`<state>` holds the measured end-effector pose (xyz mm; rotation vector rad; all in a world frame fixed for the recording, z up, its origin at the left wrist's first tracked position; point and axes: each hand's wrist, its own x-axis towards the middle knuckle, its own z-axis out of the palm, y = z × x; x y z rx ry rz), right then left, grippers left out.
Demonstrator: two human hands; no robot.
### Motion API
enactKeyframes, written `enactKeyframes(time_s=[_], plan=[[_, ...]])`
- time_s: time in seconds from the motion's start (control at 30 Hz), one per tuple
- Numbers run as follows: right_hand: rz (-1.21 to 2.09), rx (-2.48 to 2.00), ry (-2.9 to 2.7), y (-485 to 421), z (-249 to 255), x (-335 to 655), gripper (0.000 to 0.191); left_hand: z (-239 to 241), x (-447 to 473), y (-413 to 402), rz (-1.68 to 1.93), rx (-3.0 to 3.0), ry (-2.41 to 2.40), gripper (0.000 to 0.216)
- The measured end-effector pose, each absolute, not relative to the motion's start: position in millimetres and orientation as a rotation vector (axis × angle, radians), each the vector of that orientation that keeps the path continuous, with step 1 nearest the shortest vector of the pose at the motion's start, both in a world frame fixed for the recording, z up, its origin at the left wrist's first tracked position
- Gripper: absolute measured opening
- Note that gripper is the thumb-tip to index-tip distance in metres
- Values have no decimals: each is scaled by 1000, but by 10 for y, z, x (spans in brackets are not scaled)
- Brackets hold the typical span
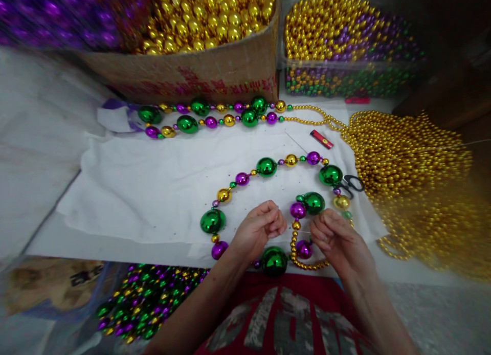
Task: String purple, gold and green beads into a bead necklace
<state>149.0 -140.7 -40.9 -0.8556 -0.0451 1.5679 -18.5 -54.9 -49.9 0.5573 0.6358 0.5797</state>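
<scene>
A necklace of large green, purple and gold beads (266, 167) curves in a loop over the white cloth (153, 191). Inside the loop, my left hand (258, 228) has its fingers pinched together, close to the purple bead (297, 209) and the short run of small gold beads (294, 237). Just right of that run is my right hand (334, 237), fingers also pressed together. A thin thread seems to run between the two hands; I cannot make it out clearly. A green ball (273, 261) lies between my wrists.
A second finished bead strand (215, 115) lies at the back of the cloth. Behind it stands a cardboard box of gold balls (199, 68) and a clear tub of small beads (345, 63). Gold bead strings (414, 171) pile at right, beside scissors (353, 183) and a red lighter (321, 139).
</scene>
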Motion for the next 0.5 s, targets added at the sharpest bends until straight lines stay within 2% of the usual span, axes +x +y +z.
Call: enactKeyframes(time_s=[0.37, 0.5], plan=[[1581, -918, -136, -1442, -381, 1558, 32, -511, -187, -553, 531, 633, 642, 28], [1574, -1082, -442, -1426, -272, 1553, 23, -253, -151, -477, 520, 1120, 608, 20]])
